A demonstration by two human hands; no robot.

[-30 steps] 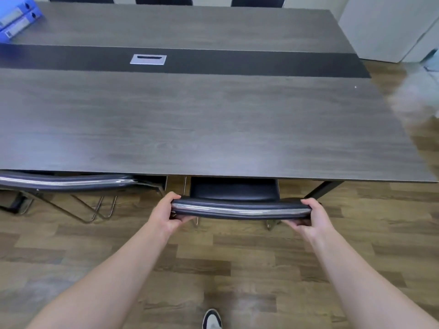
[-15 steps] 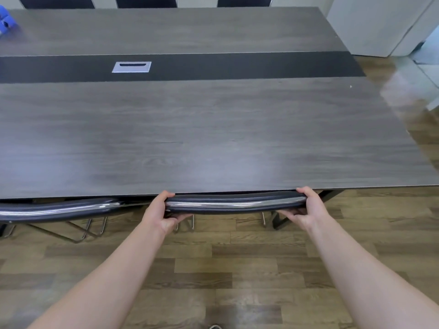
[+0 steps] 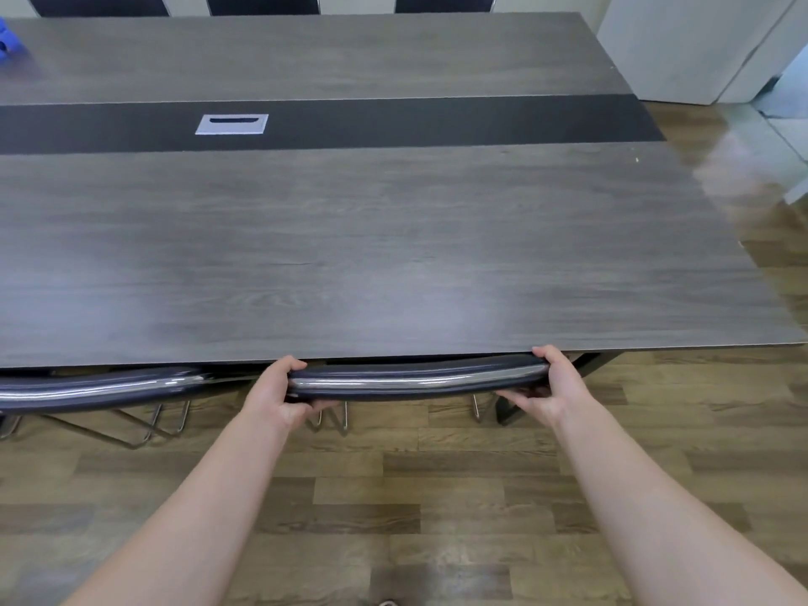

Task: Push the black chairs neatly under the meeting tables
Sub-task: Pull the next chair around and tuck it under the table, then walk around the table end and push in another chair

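A black chair [image 3: 415, 378] with a chrome strip along its backrest top stands against the near edge of the grey wood meeting table [image 3: 393, 255]. Its seat is hidden under the tabletop; only the backrest top and chrome legs show. My left hand [image 3: 280, 393] grips the backrest's left end. My right hand [image 3: 551, 387] holds the right end, thumb on top. A second black chair [image 3: 96, 389] sits to the left, its backrest also at the table edge.
Three more black chair backs [image 3: 262, 2] line the table's far side. A silver cable hatch [image 3: 231, 124] sits in the table's dark centre strip. A blue object [image 3: 6, 41] lies at the far left. White cabinets [image 3: 699, 41] stand at the right. The floor is wood laminate.
The chair has slid forward under the table: its seat, visible a second ago, is now hidden and the backrest meets the table edge. Both hands kept their grip.
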